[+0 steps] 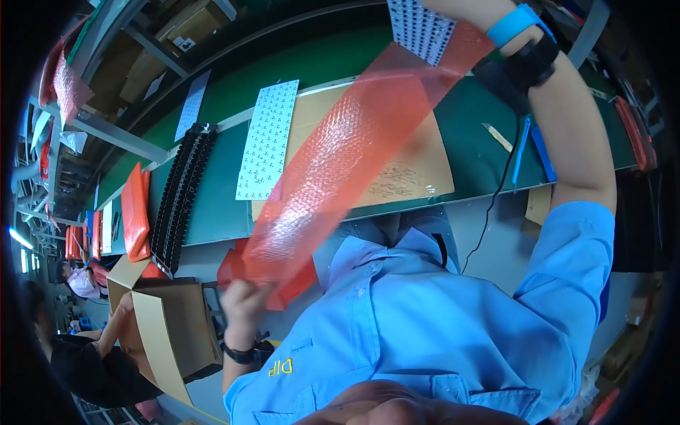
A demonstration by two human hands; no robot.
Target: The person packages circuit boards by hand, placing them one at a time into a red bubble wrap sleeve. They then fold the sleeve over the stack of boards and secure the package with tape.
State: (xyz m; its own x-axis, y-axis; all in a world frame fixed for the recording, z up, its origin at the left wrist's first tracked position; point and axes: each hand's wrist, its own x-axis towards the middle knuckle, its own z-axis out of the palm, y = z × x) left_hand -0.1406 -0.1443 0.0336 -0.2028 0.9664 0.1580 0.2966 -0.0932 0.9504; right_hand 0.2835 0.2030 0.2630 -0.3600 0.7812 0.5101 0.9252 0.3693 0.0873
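Translucent red bubble wrap [347, 149]: aloft, partly over counter [219, 205], long axis slanting near-left to far-right. Left hand [244, 304]: fingers pinching near end. Right hand [471, 10]: at far end, by dotted panel [421, 32]; fingers cropped, grip cannot be told.

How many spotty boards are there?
3: a spotty board by the right hand, another across the left edge of the brown cardboard, a third farther back on the left. More may be hidden.

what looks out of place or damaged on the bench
Nothing looks spilled. The cardboard beneath the red bubble wrap has dark marks toward its near edge, like scuffs or scribbles, and the white sheet lies slantwise across its left edge.
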